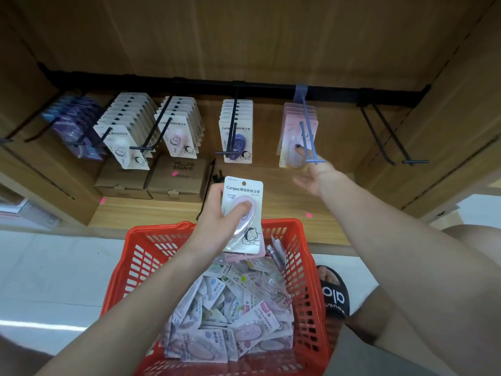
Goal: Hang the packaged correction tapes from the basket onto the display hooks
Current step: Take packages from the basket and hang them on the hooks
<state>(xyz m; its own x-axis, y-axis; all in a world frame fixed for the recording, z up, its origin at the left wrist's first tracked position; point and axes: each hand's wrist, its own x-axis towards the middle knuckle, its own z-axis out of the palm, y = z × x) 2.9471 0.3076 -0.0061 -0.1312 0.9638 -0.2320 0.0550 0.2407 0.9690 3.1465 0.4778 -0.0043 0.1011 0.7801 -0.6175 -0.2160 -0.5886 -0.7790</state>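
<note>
My left hand (217,213) grips a white Campus correction tape pack (242,213) with a pink tape, held upright above the red basket (135,256); a second pink pack sits behind it in the same grip. The basket holds several loose packs (230,316). My right hand (311,172) reaches up to the pink packs (292,131) hanging on the blue hook (307,126), thumb touching the front pack, fingers apart. Other hooks to the left carry white and purple packs (235,128).
A black rail (244,84) carries the hooks inside a wooden shelf bay. Two bare black hooks (390,139) stick out at the right. Cardboard boxes (173,177) stand on the shelf under the packs. My sandalled foot (333,291) is beside the basket.
</note>
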